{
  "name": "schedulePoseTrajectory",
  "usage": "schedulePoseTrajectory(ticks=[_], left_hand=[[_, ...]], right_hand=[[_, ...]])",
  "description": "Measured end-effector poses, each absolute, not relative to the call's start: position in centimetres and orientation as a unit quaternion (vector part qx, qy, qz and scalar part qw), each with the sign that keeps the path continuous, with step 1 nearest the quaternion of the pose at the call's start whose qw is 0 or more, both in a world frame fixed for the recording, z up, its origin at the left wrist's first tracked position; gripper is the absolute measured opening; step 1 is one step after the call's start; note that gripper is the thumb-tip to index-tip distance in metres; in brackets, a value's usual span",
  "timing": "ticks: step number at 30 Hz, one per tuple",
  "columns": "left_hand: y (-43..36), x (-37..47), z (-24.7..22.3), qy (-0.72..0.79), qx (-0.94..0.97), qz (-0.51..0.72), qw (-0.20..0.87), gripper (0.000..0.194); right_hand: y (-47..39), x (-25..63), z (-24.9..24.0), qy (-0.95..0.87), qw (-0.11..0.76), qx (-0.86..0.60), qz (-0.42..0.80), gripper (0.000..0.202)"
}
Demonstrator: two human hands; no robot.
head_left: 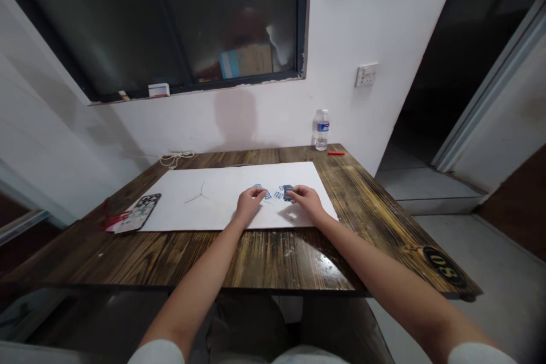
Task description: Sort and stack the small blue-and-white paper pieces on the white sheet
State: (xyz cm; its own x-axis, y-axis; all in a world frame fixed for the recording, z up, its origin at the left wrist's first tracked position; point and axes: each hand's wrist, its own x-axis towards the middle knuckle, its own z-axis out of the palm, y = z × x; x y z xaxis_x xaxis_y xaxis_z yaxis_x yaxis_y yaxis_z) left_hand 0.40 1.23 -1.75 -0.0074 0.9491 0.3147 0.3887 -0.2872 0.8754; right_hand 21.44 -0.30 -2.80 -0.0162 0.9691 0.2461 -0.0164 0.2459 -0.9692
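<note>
A white board (226, 213) lies flat on the table, with small blue-and-white striped pieces (278, 195) on it between my hands. My left hand (249, 203) is closed in a pinch, its fingertips at one small blue-and-white piece (268, 195). Another such piece (257, 185) shows just behind those fingers. Thumb and fingers of my right hand (307, 200) are closed on a dark blue piece (287, 190), too small to make out further. Thin dark lines in a three-armed shape (201, 194) mark the board's left half.
A phone in a patterned case (143, 212) overlaps the board's left end, beside a red item (114, 218). Coiled white cable (177, 156) lies at the back left. A water bottle (322, 131) and a red pen-like stick (336, 153) are at the back right of the wooden table (371, 227).
</note>
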Motion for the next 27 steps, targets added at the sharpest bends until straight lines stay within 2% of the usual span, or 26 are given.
schedulePoseTrajectory(ticks=[6,9,13,27], left_hand=[[1.7,-0.9,-1.8,0.561,0.716,0.388,0.144,0.017],[1.7,-0.9,-2.2,0.53,0.782,0.317,0.087,0.023],[1.6,-0.6,-2.7,0.515,0.82,0.243,0.063,0.035],[0.9,-0.3,-1.3,0.472,0.856,0.212,0.007,0.017]], right_hand=[[-0.3,21.9,-2.7,-0.52,0.588,-0.441,0.435,0.039],[-0.4,21.8,-2.7,-0.534,0.58,-0.444,0.425,0.037],[-0.2,21.7,-2.9,-0.551,0.568,-0.453,0.41,0.037],[-0.1,21.7,-3.3,-0.553,0.558,-0.462,0.411,0.04]])
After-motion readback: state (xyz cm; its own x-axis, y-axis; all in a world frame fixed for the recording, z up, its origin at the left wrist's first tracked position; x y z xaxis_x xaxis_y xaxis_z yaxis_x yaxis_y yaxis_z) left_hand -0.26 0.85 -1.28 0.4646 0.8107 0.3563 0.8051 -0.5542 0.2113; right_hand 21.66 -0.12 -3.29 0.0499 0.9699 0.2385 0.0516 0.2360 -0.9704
